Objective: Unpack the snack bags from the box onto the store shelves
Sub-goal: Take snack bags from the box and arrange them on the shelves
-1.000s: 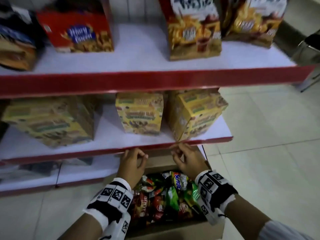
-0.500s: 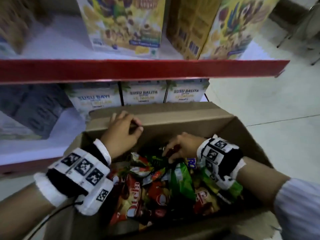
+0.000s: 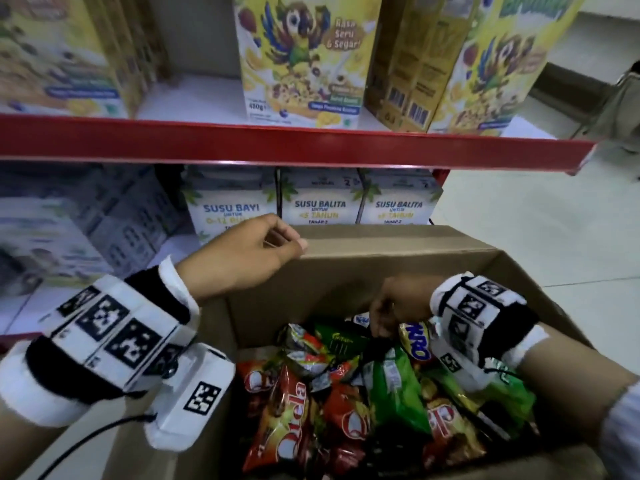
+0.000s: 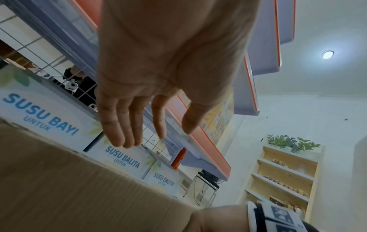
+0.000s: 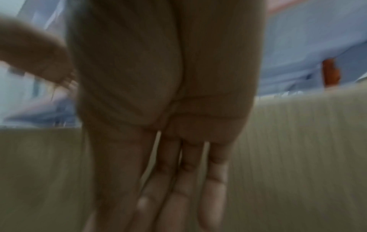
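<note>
The step in hand looks like the first pick: the box is open on the floor in front of the shelves, and no snack bag has left it in these views. The right hand reaches down inside the box, its fingers pointing at the top of the heap beside a yellow bag and a dark green bag. In the right wrist view the fingers are straight and close together and hold nothing, though that picture is blurred. The left hand hovers above the far left rim of the box, fingers loosely bent in the head view and relaxed, nearly straight, in the left wrist view; it grips nothing and appears clear of the cardboard.

The box is heaped with snack bags: red bags at the front, a green bag in the middle, more red and green ones toward the right wall.

The next move probably calls for the right hand to close on one bag at the top of the heap and lift it without dragging its neighbours, then to find room on a shelf. The red-edged shelf above carries cereal boxes; the lowest shelf holds milk cartons just behind the box.
</note>
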### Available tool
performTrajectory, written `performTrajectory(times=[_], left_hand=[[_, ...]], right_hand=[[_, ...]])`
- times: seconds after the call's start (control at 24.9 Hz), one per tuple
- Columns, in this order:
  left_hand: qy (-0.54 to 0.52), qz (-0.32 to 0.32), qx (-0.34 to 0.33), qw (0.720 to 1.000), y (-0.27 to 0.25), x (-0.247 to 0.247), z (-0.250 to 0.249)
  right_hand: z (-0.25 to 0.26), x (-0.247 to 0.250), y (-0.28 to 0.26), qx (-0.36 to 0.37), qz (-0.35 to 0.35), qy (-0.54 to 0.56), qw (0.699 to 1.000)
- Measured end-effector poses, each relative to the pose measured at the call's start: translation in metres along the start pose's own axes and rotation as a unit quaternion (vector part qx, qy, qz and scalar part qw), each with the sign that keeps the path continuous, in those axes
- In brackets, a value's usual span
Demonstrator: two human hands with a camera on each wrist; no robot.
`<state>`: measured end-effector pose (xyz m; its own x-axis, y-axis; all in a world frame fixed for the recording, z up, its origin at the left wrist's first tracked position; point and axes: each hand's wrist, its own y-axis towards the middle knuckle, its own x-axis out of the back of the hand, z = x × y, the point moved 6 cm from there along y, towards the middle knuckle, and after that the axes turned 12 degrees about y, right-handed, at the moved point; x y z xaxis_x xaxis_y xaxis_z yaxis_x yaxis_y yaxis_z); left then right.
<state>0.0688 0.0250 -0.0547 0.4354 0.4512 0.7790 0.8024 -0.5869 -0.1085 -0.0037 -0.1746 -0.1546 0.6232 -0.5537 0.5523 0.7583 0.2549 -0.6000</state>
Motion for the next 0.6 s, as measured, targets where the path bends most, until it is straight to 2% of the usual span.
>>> performTrajectory(times=[0.08,0.2,0.24,0.28,0.4,0.48,0.6], left_hand=[[0.023,-0.001,-0.012,1.000,-0.008,-0.001,-0.003],[0.031,0.015,-0.019,0.999,-0.012,-0.010,-0.005],[0.036,0.019,-0.021,0.999,-0.012,-0.013,-0.005],[0.043,0.022,-0.023,0.999,-0.012,-0.015,-0.005],[0.050,0.009,-0.020,0.999,-0.010,-0.015,-0.004],[0.024,0.006,-0.036,0.999,-0.013,-0.015,-0.009],[-0.041,0.044,-0.096,0.994,-0.024,-0.021,-0.024]], right_hand=[[0.000,0.006,-0.004,-0.023,-0.008,-0.032,0.999],[-0.015,-0.022,-0.003,-0.108,0.114,-0.100,0.983],[-0.021,-0.031,-0.002,-0.116,0.132,-0.126,0.976],[-0.024,-0.035,-0.001,-0.106,0.113,-0.141,0.978],[-0.014,-0.018,-0.014,-0.058,-0.024,-0.095,0.993],[0.005,0.012,-0.034,-0.026,-0.104,-0.033,0.994],[0.052,0.065,-0.066,0.045,-0.187,0.025,0.981]])
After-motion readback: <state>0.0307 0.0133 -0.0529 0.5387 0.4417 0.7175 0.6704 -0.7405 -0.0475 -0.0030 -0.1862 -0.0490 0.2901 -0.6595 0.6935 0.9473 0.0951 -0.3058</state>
